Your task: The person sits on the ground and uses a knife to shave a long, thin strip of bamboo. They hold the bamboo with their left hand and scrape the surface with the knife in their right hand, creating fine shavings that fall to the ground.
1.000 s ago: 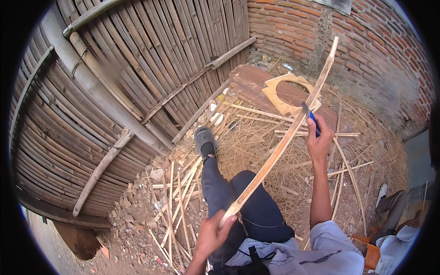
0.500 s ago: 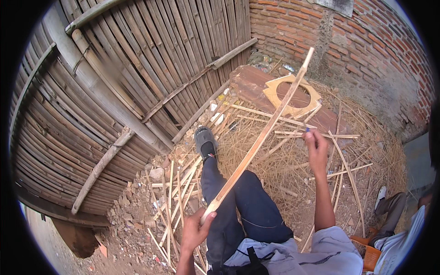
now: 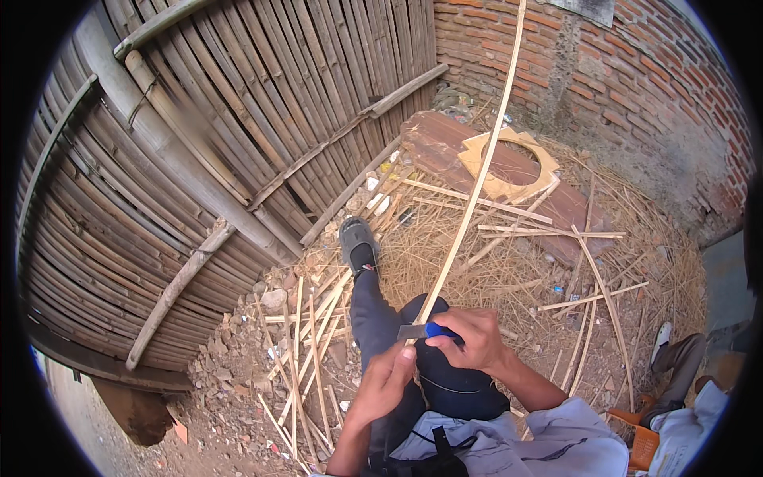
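Note:
A long pale bamboo strip slants from my lap up past the brick wall, narrow edge towards me. My left hand is closed round its lower end, over my left thigh. My right hand, just right of it, grips a knife with a blue handle and a short wide blade. The blade lies across the strip, right above my left thumb, and appears to touch it. My right palm and part of the handle are hidden behind the fingers.
A bamboo-slat wall rises on the left, a brick wall behind. Cut strips lie by my left leg. Farther off, a cardboard piece with a round hole rests on a brown board. Another person's leg is at right.
My right hand has come down and left, bringing the knife blade onto the strip. The strip has turned edge-on and stands steeper. My left hand has shifted right.

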Demonstrator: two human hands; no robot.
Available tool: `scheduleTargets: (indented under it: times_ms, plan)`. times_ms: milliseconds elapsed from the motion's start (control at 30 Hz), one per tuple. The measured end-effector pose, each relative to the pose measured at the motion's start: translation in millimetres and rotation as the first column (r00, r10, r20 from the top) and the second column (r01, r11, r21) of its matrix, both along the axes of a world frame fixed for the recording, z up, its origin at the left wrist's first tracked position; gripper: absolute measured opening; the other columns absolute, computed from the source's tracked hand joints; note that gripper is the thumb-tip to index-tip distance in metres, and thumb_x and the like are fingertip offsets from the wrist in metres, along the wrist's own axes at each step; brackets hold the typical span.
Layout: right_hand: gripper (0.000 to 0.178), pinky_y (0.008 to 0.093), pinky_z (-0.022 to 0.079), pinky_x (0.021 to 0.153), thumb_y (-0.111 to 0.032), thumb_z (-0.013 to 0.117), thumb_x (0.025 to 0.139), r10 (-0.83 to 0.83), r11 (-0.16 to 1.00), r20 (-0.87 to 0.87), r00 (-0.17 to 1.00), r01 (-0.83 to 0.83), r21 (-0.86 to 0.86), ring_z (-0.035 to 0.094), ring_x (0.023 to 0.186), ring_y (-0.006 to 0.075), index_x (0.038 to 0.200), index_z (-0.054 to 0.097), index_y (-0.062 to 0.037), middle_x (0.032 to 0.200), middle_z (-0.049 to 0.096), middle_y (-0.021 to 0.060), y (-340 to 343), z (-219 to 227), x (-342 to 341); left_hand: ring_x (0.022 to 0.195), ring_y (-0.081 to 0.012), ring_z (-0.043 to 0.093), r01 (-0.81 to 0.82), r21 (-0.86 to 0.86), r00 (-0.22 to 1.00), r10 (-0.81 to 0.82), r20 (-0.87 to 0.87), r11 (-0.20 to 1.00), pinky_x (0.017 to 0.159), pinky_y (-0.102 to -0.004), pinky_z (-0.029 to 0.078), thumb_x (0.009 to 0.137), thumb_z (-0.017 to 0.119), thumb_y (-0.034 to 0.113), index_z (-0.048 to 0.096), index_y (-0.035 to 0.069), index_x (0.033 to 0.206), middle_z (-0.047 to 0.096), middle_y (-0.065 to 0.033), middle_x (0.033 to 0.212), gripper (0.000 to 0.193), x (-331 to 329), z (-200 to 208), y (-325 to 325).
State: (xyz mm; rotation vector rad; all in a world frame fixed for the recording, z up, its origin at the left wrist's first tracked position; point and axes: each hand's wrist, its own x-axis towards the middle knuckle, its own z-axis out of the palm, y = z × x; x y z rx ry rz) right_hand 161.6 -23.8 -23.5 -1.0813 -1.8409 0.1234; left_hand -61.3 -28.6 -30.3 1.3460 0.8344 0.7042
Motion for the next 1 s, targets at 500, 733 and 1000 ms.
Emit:
scheduleTargets:
  times_ms: [500, 733, 1000]
  plan:
    - [0.029, 0.0345, 0.051, 0.057, -0.031, 0.075, 0.102, -0.505, 0.863, -0.149, 0.85, 0.503, -0.053, 0.07, 0.063, 0.0218, 0.102, 0.073, -0.0022, 0.075, 0.072, 0.0112, 46, 8, 81, 0.059, -0.0136, 0.045, 0.062, 0.142, 0.944, -0.012, -0.33, 0.988, 0.057, -0.0347, 0.04, 0.118, 0.046, 0.035, 0.054, 0.002, 0.086, 0.046, -0.002, 0.063, 0.047, -32, 7, -18]
    - [0.025, 0.0321, 0.049, 0.059, -0.025, 0.073, 0.103, -0.522, 0.849, -0.097, 0.848, 0.527, 0.041, 0.067, 0.063, 0.0201, 0.106, 0.073, 0.0002, 0.076, 0.072, 0.0108, 48, 16, 106, 0.051, -0.0317, 0.054, 0.021, 0.224, 0.889, 0.084, -0.449, 0.974, 0.056, -0.0439, 0.044, 0.11, 0.063, 0.03, 0.068, 0.002, 0.103, 0.051, -0.0168, 0.059, 0.029, -55, 6, -12]
    - [0.025, 0.0334, 0.053, 0.061, -0.025, 0.075, 0.102, -0.441, 0.894, -0.071, 0.894, 0.445, 0.053, 0.07, 0.065, 0.0225, 0.103, 0.073, 0.0004, 0.079, 0.073, 0.0112, 37, 18, 96, 0.058, -0.0238, 0.059, -0.006, 0.299, 0.871, 0.152, -0.467, 0.954, 0.058, -0.0376, 0.045, 0.106, 0.07, 0.023, 0.066, 0.003, 0.11, 0.066, -0.0126, 0.072, 0.021, -81, 7, 9]
